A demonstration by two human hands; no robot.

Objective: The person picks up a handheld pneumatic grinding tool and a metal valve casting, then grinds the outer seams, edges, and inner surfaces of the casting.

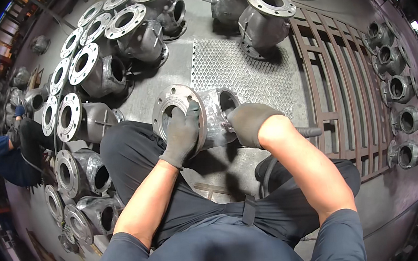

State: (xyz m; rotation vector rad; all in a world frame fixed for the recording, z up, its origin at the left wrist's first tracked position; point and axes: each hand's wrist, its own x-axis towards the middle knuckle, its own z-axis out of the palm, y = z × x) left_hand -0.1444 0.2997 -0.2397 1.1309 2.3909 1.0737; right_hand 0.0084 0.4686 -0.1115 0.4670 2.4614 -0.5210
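In front of me, between my knees, a grey cast-metal valve body lies on its side with its round, bolt-holed flange facing left. My left hand, in a dark grey glove, grips this flange, its thumb at the central bore. My right hand, gloved alike, is closed at the oval opening on the casting's right. A tool's ribbed grey end sticks out past my right wrist. The rest of the tool is hidden by my hand, and so is where it meets the metal.
Similar flanged castings crowd the floor at the left and far left. Two more stand at the back, by a diamond-mesh plate. A brown steel rack lies right, with a row of castings beyond. Another person works far left.
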